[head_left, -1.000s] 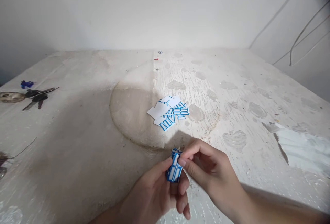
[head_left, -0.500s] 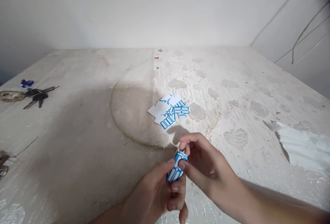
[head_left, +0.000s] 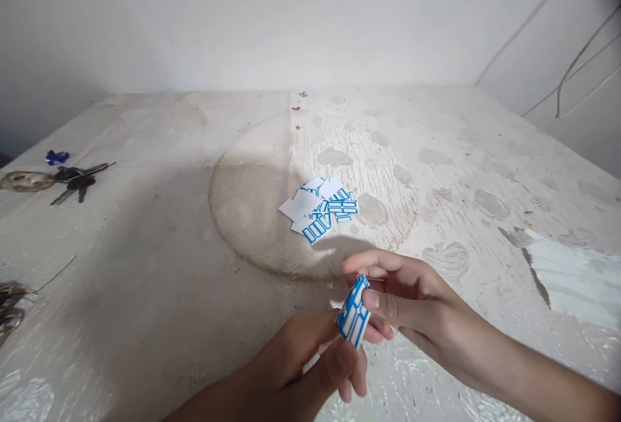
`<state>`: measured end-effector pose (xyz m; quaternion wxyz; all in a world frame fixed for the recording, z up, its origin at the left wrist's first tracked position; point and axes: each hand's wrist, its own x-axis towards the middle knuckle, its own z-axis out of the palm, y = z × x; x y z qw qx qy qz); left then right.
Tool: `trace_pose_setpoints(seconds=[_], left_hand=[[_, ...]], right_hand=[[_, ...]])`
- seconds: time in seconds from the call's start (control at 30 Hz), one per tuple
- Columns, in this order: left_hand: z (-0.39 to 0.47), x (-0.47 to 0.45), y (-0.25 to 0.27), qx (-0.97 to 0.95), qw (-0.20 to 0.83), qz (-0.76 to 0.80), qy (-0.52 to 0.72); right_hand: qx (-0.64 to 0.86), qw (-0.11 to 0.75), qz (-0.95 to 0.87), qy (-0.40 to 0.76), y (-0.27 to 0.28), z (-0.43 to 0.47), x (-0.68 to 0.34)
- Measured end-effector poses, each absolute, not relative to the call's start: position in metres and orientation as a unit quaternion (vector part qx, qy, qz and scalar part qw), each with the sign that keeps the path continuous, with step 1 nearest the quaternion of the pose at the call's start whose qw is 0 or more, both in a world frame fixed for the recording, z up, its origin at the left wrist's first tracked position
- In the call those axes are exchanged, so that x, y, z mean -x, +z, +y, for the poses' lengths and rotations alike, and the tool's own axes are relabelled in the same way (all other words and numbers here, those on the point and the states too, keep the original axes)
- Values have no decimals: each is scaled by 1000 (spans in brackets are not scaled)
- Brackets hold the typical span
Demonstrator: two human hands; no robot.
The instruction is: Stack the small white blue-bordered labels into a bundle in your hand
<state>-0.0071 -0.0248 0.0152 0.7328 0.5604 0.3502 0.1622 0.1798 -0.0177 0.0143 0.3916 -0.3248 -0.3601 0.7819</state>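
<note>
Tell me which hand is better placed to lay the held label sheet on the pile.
Right, probably. The right hand pinches the label sheet and lies nearer the pile of label sheets; the left hand sits lower, its fingers just beneath the sheet.

no legible txt, label sheets [head_left: 320, 208] blank

Counted: two hands [head_left: 310, 370] [head_left: 412, 299]; one label sheet [head_left: 354, 310] held; one pile of label sheets [head_left: 320, 208], number unclear; one key bunch [head_left: 58, 179].

Stained white table [head_left: 145, 292] — pile of blue-and-white label sheets [head_left: 320, 205], keys [head_left: 72, 177], white cloth [head_left: 572, 276] on it
</note>
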Motion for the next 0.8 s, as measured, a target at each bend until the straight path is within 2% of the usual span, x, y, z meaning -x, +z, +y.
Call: trace_pose_setpoints(seconds=[0.33,0.57,0.8], left_hand=[[-23,3,7,-580,720,317,209],[-23,7,9,-567,727,341,187],[-25,-1,-2,-348,879,262,194]], right_hand=[[320,377,-438,750,9,-18,-179],[342,382,-485,709,14,-21,-177],[379,325,-604,621,24,-30,-179]])
